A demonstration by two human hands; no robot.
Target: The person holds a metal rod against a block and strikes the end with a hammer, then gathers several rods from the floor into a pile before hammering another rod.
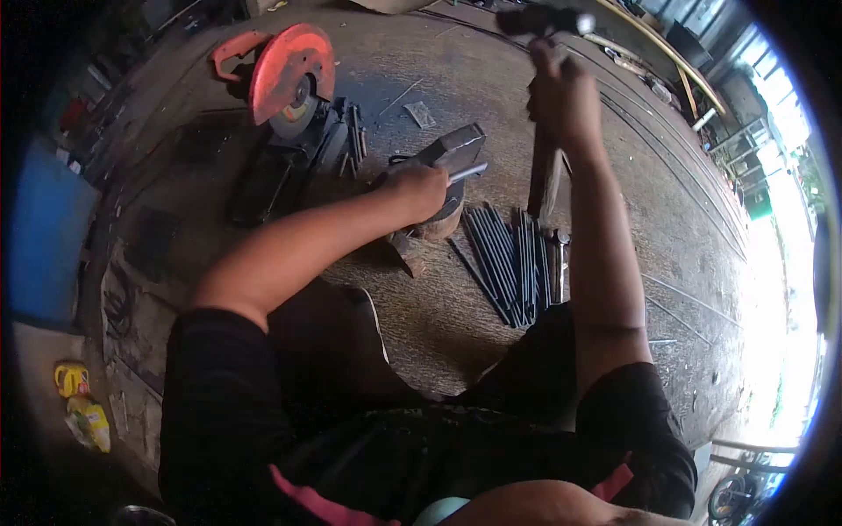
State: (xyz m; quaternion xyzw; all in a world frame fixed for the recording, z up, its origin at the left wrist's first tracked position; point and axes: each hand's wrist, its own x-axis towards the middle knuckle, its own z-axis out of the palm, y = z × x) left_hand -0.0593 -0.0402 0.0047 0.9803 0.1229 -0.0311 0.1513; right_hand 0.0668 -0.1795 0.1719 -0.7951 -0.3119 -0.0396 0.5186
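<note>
My left hand (421, 191) is closed around a metal rod (468, 173), whose end sticks out to the right over a steel block (460, 145). That block sits on a round wooden stump (443, 223). Raised high on the right, my right hand (566, 96) grips a hammer (545, 19) by its wooden handle, with the dark head above my fist and well away from the rod. Several dark metal rods (502, 259) lie in a bundle on the ground, right of the stump. Beside them is a shiny metal tool (560, 263) with a rounded top.
A red cut-off saw (294, 74) stands at the left of the stump, with short metal pieces (358, 136) beside it. Long thin rods (675, 149) stretch across the ground at the right. A yellow container (72, 380) lies at the far left, near a blue panel (44, 232).
</note>
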